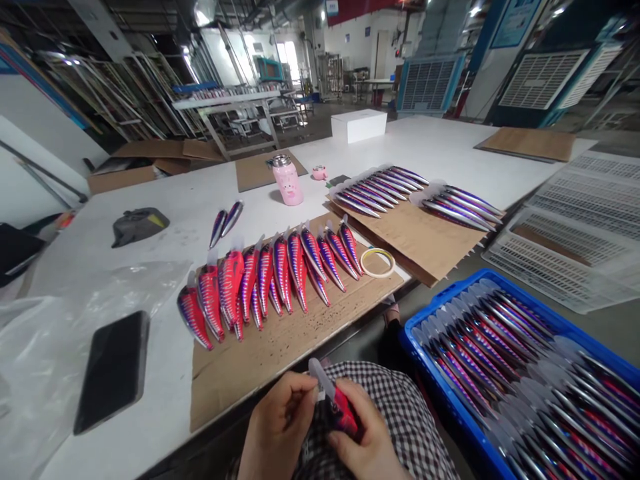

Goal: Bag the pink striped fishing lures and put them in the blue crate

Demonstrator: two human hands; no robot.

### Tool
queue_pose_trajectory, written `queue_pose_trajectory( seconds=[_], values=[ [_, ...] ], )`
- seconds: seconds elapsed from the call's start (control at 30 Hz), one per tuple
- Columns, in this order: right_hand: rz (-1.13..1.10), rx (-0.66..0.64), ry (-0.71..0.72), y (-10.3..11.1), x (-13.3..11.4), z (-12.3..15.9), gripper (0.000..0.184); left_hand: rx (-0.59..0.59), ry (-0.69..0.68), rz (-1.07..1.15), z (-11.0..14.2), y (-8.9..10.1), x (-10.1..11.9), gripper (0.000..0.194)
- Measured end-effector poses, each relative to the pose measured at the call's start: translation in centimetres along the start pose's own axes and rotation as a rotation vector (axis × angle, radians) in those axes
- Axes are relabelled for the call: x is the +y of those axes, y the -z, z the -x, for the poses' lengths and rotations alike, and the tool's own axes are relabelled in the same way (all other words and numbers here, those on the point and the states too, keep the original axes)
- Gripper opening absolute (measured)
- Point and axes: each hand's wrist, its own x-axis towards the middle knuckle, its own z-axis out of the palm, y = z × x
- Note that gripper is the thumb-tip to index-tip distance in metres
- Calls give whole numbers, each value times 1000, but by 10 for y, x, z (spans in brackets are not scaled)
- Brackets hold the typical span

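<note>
Red-and-purple lure (343, 407) held low at near centre, over a checked lap, below the near edge of the white table (440, 143). Long axis diagonal: clear lip at far left and up, body toward near right. Right hand (367, 443) wrapped closed around the body. Left hand (277, 427) partly curled, fingertips pinching at the clear lip. Row of matching lures (273, 277) on cardboard sheet (280, 343) just beyond. Blue crate (453, 393) of lures at right. Tape roll (377, 262) near the row. Black phone (113, 370) at left.
</note>
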Motion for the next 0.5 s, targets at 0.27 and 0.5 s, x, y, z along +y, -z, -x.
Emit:
queue_pose_trajectory(
  seconds=[0.27,0.5],
  values=[
    [-1,25,-49,-4,6,2,62,10,-190,-81,-1,4,-19,14],
    [-93,40,-126,-5,-1,1,58,55,-320,-217,-7,-1,-15,8]
  ],
)
